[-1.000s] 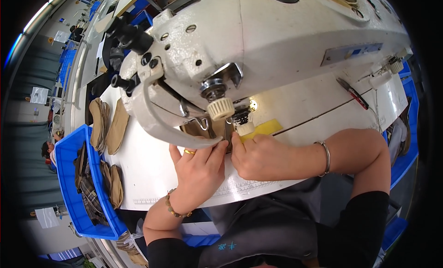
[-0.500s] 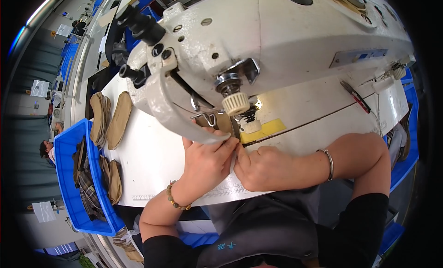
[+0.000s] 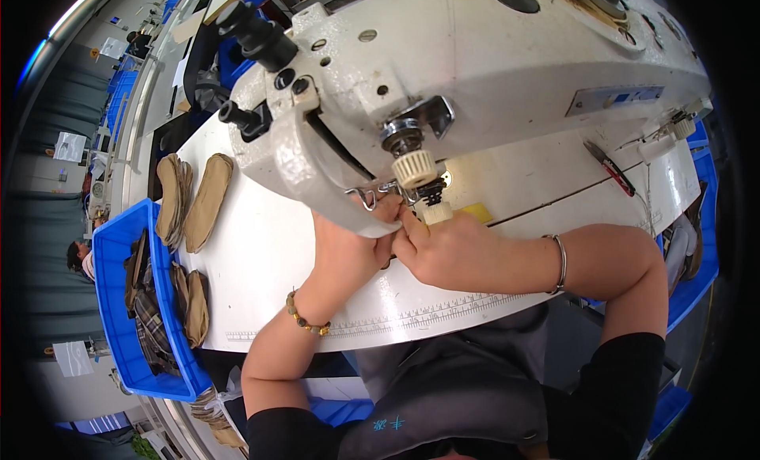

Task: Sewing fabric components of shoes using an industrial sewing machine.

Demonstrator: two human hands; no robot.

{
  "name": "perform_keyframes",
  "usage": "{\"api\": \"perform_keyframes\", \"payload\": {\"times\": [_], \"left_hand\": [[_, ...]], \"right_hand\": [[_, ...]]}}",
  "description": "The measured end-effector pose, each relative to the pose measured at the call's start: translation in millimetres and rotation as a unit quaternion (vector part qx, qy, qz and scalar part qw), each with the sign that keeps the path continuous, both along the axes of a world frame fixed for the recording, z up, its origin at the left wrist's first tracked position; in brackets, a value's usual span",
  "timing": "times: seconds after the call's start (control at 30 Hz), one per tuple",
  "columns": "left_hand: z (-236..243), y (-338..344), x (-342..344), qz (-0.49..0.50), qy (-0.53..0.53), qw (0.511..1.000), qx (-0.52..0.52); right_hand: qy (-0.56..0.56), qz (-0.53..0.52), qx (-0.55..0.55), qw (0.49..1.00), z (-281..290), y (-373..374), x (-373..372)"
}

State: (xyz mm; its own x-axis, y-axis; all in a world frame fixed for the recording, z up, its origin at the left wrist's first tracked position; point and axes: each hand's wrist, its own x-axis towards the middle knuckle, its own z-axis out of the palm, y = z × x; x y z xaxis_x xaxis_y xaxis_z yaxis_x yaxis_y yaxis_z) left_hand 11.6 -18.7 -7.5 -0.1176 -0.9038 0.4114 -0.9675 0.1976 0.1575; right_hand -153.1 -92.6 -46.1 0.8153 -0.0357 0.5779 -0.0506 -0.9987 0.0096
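Note:
A white sewing machine point(image 3: 507, 88) arches over my two hands, which meet at its needle area point(image 3: 427, 192). My left hand point(image 3: 348, 254) reaches under the curved cream guard point(image 3: 324, 199), fingers curled and partly hidden by it. My right hand point(image 3: 451, 250) is beside it, index finger and thumb bent inward below the cream knurled knob point(image 3: 416, 167). Both hands are closed on a piece that is mostly hidden beneath them and too covered to identify. A yellow strip point(image 3: 477, 211) shows just behind my right hand on the white table point(image 3: 261, 294).
Tan fabric pieces point(image 3: 207, 200) lie left on the table, beside a blue bin point(image 3: 107, 294) of tan and plaid cloth. Red-and-black snips point(image 3: 609, 167) lie right, near another blue bin point(image 3: 708, 222). A printed ruler point(image 3: 412, 309) runs along the front edge. A person point(image 3: 79, 256) is at far left.
Both hands have moved forward, deeper under the machine head. My right hand now covers more of the yellow strip, and the tan piece visible earlier at the needle is mostly covered.

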Motion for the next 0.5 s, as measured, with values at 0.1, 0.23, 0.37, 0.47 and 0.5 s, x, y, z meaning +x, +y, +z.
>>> {"api": "perform_keyframes", "payload": {"times": [0.1,0.23,0.37,0.47,0.5], "left_hand": [[5,1,4,-0.017,0.027,0.999,0.022],[24,6,17,0.004,0.125,0.987,0.105],[28,2,15,-0.025,0.1,0.989,0.109],[25,1,10,-0.051,0.056,0.993,0.088],[25,0,11,-0.049,0.063,0.992,0.094]], "right_hand": [[-0.006,-0.002,0.014,1.0,4,1,1],[0.011,0.003,0.018,1.0,4,-1,-3],[0.011,0.007,0.032,0.999,5,0,-3],[0.001,0.011,0.05,0.999,3,4,-3],[0.004,0.009,0.047,0.999,5,4,-3]]}}
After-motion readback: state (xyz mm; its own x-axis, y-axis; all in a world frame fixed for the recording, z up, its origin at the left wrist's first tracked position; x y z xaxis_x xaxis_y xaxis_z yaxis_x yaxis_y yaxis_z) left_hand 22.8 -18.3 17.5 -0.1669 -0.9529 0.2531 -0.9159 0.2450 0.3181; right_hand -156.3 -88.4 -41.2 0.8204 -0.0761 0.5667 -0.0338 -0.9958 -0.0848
